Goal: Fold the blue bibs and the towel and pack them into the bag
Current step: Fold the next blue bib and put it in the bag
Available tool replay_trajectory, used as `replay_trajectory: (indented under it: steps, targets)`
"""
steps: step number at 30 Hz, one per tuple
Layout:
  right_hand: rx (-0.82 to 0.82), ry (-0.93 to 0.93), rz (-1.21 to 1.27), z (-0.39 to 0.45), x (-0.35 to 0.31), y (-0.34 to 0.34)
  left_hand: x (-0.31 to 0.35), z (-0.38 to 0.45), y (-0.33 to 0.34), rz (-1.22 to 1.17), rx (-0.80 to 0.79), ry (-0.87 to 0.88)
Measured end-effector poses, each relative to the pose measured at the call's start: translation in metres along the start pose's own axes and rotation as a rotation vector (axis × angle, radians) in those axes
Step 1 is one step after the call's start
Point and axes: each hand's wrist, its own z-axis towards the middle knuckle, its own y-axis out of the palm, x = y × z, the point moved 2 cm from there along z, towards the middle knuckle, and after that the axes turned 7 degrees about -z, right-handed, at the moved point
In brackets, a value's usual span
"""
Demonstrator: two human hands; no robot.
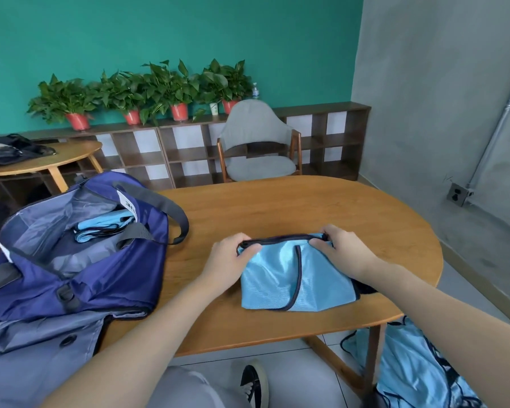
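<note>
A light blue bib (280,278) with dark trim lies partly folded on the wooden table (292,207). My left hand (233,254) pinches its far left corner. My right hand (339,248) pinches the far right corner along the same dark edge. A navy bag (100,269) stands open at the left of the table, its grey handles loose. A folded blue bib (100,228) lies inside the bag. More blue bibs (415,369) are heaped at the lower right, below the table edge. No towel is visible.
A grey chair (256,142) stands behind the table. Low shelving (321,142) with potted plants (165,89) lines the green wall. A second round table (47,160) with dark cloth is at far left. My knee and shoe show below.
</note>
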Motion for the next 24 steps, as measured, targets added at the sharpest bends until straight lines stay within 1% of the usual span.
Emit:
replay_trajectory:
  steps: [2,6,10,13,15,18,20,22,23,24]
  targets:
    - [-0.018,0.031,-0.048,0.01,0.009,0.013,-0.022,0.008,0.008,0.045,-0.082,-0.024]
    - [-0.048,0.067,0.01,0.021,0.021,0.016,-0.033,0.021,0.012,0.068,-0.123,-0.026]
    - [-0.082,0.069,0.032,0.024,0.027,0.015,-0.035,0.031,0.013,-0.004,-0.113,-0.063]
    - [-0.083,0.09,0.082,0.028,0.03,0.017,-0.036,0.03,0.014,-0.008,-0.084,-0.061]
    - [-0.029,0.096,0.102,0.031,0.029,0.016,-0.034,0.028,0.013,0.02,-0.087,-0.047]
    - [0.137,0.042,0.014,0.036,0.027,0.012,-0.027,0.021,0.012,0.033,-0.056,-0.022]
    - [0.223,-0.035,-0.122,0.034,0.02,0.005,-0.021,0.016,0.011,0.018,-0.012,-0.019]
    - [0.34,-0.171,-0.286,0.023,0.006,0.001,-0.017,0.01,0.009,0.037,0.009,-0.012]
    - [0.374,-0.21,-0.337,0.012,-0.003,0.001,-0.016,0.007,0.008,0.06,-0.001,-0.014]
    - [0.361,-0.201,-0.366,0.0,-0.011,0.004,-0.014,0.004,0.008,0.087,-0.023,-0.018]
